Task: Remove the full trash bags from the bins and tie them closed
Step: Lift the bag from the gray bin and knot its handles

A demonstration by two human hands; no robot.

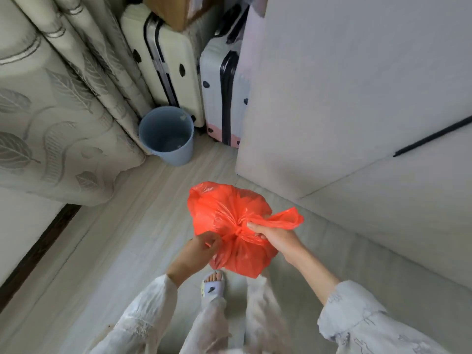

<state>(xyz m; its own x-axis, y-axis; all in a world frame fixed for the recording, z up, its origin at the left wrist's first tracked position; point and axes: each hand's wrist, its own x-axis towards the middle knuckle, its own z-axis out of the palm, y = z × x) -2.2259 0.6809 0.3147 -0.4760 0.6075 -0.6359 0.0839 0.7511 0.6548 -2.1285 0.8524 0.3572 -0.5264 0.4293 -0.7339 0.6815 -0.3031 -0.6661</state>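
A full orange-red trash bag (224, 208) hangs in the air in front of me, its top gathered into a twisted neck. My right hand (274, 236) grips one loose flap of the bag that sticks out to the right. My left hand (201, 247) pinches the other end of the plastic at the lower left of the neck. A blue round bin (166, 135) stands on the floor further ahead, with no bag in it.
Patterned curtains (58, 118) hang at the left beside the bin. Two suitcases (163, 62) stand behind it. A large white cabinet (344, 98) fills the right side. My slippered foot (213, 286) is on the pale floor below the bag.
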